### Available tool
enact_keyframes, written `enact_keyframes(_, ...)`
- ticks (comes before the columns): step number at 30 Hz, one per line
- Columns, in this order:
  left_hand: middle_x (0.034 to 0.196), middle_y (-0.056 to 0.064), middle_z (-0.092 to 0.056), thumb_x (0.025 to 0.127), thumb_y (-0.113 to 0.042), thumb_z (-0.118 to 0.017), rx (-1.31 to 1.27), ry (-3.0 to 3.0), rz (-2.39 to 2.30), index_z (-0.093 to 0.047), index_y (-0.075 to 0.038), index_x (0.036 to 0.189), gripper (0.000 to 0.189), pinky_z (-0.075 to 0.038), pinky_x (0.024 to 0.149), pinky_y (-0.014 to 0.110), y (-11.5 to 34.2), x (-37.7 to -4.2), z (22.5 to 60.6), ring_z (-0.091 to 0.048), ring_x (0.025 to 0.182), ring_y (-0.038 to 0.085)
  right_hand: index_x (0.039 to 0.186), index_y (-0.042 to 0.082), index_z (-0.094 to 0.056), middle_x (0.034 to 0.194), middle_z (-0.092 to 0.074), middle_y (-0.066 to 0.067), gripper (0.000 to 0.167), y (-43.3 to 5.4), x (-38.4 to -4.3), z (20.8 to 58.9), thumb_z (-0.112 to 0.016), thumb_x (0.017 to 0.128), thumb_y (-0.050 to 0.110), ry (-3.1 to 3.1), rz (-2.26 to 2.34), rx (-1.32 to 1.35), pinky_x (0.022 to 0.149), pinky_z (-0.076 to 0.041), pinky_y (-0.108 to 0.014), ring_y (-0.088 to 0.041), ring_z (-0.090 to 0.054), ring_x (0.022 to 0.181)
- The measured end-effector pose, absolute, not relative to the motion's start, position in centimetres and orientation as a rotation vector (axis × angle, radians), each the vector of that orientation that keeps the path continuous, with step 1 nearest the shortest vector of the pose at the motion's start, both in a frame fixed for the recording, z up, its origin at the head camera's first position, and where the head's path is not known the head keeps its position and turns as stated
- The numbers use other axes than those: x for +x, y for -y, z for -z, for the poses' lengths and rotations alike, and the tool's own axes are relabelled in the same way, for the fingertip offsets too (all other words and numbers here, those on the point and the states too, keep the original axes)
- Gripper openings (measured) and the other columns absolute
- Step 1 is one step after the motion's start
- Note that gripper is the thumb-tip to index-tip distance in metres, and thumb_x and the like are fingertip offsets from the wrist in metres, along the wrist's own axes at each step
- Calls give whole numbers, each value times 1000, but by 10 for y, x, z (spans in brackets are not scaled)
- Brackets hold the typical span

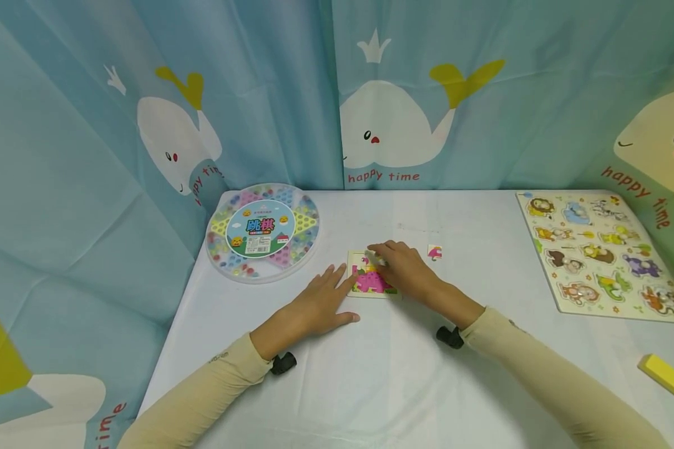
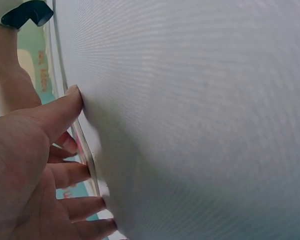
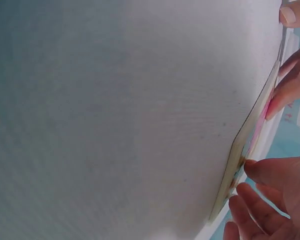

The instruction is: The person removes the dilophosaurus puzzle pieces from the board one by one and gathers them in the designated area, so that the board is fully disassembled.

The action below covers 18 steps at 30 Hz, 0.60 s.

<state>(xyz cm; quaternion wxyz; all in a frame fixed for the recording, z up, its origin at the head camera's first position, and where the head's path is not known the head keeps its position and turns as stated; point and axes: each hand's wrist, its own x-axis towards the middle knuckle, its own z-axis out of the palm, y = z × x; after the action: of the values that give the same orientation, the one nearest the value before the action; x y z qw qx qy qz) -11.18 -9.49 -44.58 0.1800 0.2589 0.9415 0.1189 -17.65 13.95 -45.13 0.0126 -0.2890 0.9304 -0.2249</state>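
A small jigsaw puzzle [image 1: 373, 282] with a pink animal picture lies in a pale frame on the table. My left hand [image 1: 321, 304] is at its left side, fingers extended and the index fingertip on the picture's edge; the thumb points right, below the frame. Over the puzzle's upper right part, my right hand [image 1: 407, 268] has bent fingers that cover some of the picture. In the right wrist view, its thumb [image 3: 262, 170] and fingertips touch the puzzle frame's side; I cannot tell whether they pinch a piece. One loose puzzle piece [image 1: 435, 252] lies flat to the right.
A round Chinese checkers box [image 1: 264, 265] with coloured marbles sits at the back left. An animal peg board [image 1: 590, 249] lies at the right, with a yellow block [image 1: 667, 376] nearer the front. Behind the white table [image 1: 371, 386] hangs a blue whale-print curtain [image 1: 292, 125].
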Motion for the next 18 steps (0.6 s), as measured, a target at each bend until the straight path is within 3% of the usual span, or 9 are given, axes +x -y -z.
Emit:
enact_keyframes(4, 176, 18, -16, 102, -57, -62, 727, -2654, -338, -26, -15, 169, 87, -22, 128, 58, 95, -112, 446, -13, 163, 40, 146, 2, -61, 127, -74, -17, 54, -138, -174, 451, -79, 95, 8, -2928, 687, -926, 101, -54, -58, -39, -68, 119)
enact_keyframes(10, 176, 17, -16, 103, -57, -62, 720, -2656, -342, -26, -15, 169, 87, -22, 128, 58, 96, -112, 446, -13, 163, 40, 152, 1, -53, 121, -77, -17, 63, -136, -172, 450, -78, 95, 4, -2952, 656, -943, 97, -59, -51, -37, -72, 112)
enact_keyframes(18, 176, 17, -16, 103, -56, -62, 715, -2651, -345, -28, -15, 169, 85, -22, 129, 57, 94, -111, 445, -13, 163, 40, 147, -4, -56, 121, -74, -19, 58, -137, -177, 448, -78, 94, 1, -2895, 689, -991, 101, -57, -51, -37, -69, 115)
